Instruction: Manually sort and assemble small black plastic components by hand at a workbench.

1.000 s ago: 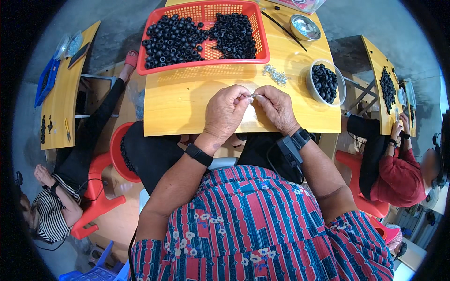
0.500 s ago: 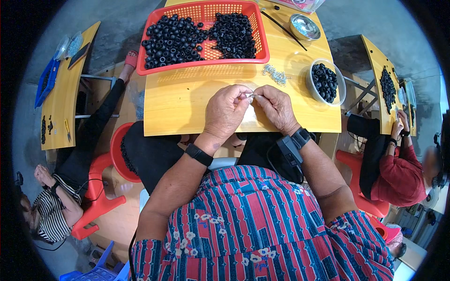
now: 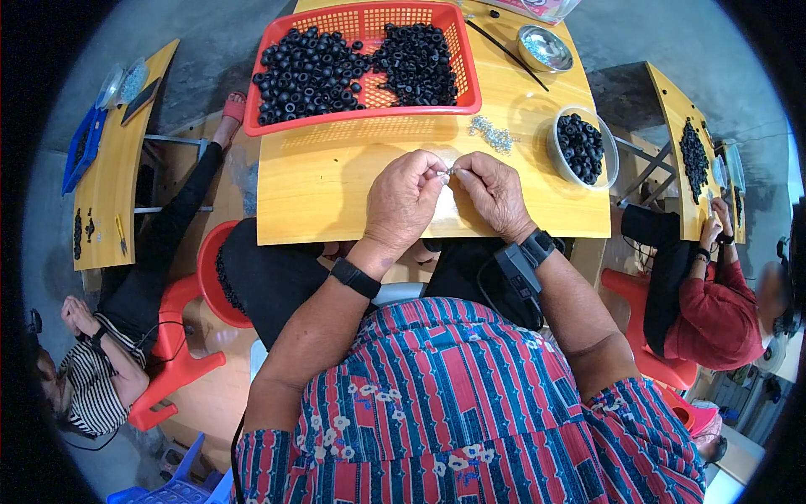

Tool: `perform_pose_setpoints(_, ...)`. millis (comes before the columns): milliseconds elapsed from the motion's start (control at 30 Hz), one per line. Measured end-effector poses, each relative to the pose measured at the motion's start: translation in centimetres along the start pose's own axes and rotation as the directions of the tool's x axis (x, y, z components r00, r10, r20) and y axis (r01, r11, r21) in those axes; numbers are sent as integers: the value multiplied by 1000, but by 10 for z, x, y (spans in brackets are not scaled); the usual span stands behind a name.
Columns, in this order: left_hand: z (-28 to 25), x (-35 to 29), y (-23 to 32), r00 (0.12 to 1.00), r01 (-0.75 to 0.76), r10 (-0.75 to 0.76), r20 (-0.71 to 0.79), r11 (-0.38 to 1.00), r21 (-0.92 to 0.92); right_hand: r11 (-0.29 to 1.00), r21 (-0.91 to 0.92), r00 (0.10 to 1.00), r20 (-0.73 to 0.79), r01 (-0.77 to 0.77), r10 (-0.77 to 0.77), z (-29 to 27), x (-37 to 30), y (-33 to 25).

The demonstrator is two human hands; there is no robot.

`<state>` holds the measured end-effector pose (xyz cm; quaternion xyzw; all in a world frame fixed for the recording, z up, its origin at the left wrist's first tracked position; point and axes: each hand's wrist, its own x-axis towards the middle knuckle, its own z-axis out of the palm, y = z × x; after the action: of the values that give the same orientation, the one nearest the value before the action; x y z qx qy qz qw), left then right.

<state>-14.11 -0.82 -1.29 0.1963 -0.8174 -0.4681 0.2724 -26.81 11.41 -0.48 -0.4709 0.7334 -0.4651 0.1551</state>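
Observation:
Over the near part of the yellow table [image 3: 327,202], my left hand [image 3: 405,195] and my right hand [image 3: 494,193] meet, thumbs and fingers pinched. Between the fingertips is a small silvery metal piece [image 3: 449,171], too small to tell its exact kind; both hands seem to grip it. Beyond my right hand lies a little pile of small shiny metal parts [image 3: 494,134]. To the right stands a clear round tub [image 3: 611,160] of black ring-like parts [image 3: 579,144]. A red plastic basket [image 3: 369,120] at the far side holds many black parts [image 3: 306,76] in two heaps.
A metal bowl [image 3: 546,48] with small parts and a thin black rod [image 3: 506,55] lie at the far right. A red basin [image 3: 220,281] stands left of my legs. People sit at side tables, one in stripes [image 3: 101,386], one in a red top [image 3: 714,323].
My hands stay nearly in place, the fingertips shifting slightly around the small metal piece. Nothing else on my table has visibly moved.

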Motion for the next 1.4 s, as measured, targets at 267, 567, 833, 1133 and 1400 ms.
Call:
perform_pose_setpoints(267,1,0,-2,1000,-16,16,6,1000,23,998,55,1000,0,-20,20,0,0,1)
perform_pose_setpoints(567,1,0,-3,999,-35,35,11,998,60,1000,13,999,36,-12,12,-2,1,4)
perform_pose_setpoints(833,1,0,-2,999,-40,40,2,997,62,996,-86,998,64,30,-24,-3,2,2)
perform_pose_setpoints(1133,2,-1,0,999,-45,45,-20,999,24,991,-96,993,89,90,-81,-3,3,4)
perform_pose_setpoints(1400,2,-3,-1,1000,-19,18,-13,997,-73,983,-135,989,97,123,-111,-3,4,3)
